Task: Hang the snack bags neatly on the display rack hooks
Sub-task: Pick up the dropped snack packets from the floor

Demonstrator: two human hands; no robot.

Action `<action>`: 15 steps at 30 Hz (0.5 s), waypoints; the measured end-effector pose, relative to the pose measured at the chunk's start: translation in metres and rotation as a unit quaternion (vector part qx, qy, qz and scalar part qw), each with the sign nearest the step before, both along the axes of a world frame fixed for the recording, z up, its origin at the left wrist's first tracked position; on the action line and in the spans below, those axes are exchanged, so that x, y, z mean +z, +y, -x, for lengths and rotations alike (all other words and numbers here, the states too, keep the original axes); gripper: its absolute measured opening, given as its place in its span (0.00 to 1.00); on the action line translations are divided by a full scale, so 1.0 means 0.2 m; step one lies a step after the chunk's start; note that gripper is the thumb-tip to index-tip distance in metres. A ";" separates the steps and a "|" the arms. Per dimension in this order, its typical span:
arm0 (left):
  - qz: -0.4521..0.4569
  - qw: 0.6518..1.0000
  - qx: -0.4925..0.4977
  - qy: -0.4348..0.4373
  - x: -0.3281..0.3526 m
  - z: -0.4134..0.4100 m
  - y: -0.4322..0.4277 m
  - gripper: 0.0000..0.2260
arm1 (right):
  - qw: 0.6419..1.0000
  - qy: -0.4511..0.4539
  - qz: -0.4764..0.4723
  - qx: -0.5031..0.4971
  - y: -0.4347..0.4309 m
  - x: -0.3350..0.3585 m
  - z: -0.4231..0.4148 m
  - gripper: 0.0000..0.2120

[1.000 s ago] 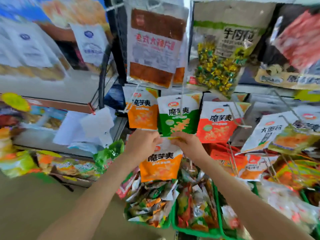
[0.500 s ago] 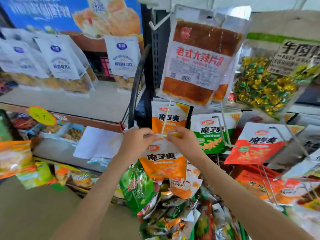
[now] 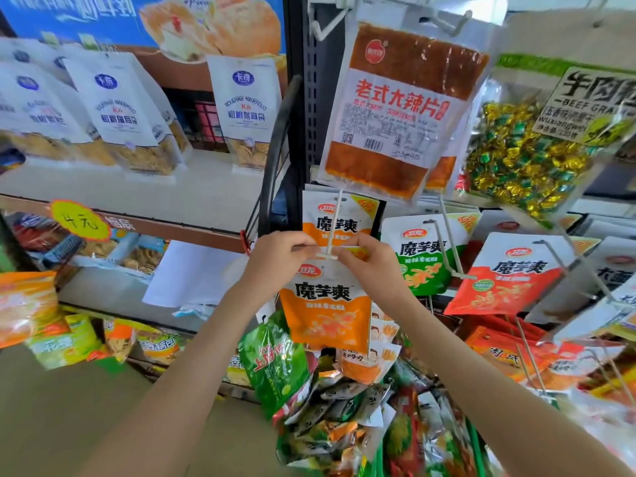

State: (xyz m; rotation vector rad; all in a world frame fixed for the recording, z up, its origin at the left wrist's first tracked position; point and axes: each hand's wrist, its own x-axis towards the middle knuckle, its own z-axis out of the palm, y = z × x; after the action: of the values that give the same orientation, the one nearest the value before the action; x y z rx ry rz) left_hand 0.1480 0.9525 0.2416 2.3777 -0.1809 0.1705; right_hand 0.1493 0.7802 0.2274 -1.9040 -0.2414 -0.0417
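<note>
Through the head camera, our left hand (image 3: 278,261) and right hand (image 3: 373,266) each pinch a top corner of the orange snack bag (image 3: 327,308), with the fingers curled and clamped on its white upper edge. The bag hangs straight down below our fingertips, facing us. It has a white top band with a small red logo, large dark characters across the middle, and an orange lower half with a pale picture of the snack. Between our two sets of fingertips sits the white tip of the display hook (image 3: 331,228), right at the bag's top edge; we cannot tell whether it has passed through the bag's hole. Just above our fingers, a second orange bag (image 3: 340,220) of the same design hangs behind the hook's rod. To the right of our right fingers hangs a green bag (image 3: 425,259), and farther on a red bag (image 3: 509,280).
</note>
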 end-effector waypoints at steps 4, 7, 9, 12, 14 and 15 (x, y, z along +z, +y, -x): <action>0.008 1.000 0.006 -0.017 0.01 -0.02 -0.01 0.05 | 1.000 -0.009 0.004 -0.018 0.00 0.00 -0.01 0.09; -0.003 0.999 0.007 -0.054 0.00 -0.03 -0.04 0.05 | 0.999 -0.006 -0.009 -0.039 -0.01 -0.02 -0.02 0.08; -0.009 0.998 0.009 -0.062 -0.01 -0.05 -0.05 0.06 | 0.999 0.000 0.010 -0.052 -0.01 -0.03 -0.04 0.08; -0.028 0.998 0.019 -0.056 -0.04 -0.10 -0.07 0.07 | 0.997 -0.002 0.038 -0.068 0.00 -0.04 -0.10 0.09; -0.049 0.997 0.028 -0.060 -0.06 -0.15 -0.08 0.09 | 0.996 0.000 0.040 -0.084 0.01 -0.04 -0.15 0.09; -0.062 0.996 0.034 -0.061 -0.06 -0.18 -0.09 0.09 | 0.995 0.000 0.044 -0.092 0.01 -0.03 -0.17 0.09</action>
State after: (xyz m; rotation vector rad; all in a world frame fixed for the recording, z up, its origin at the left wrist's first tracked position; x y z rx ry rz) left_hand 0.1845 0.9342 0.2300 2.4997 -0.1716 0.3466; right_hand 0.1840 0.7826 0.2204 -2.0084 -0.0674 -0.1563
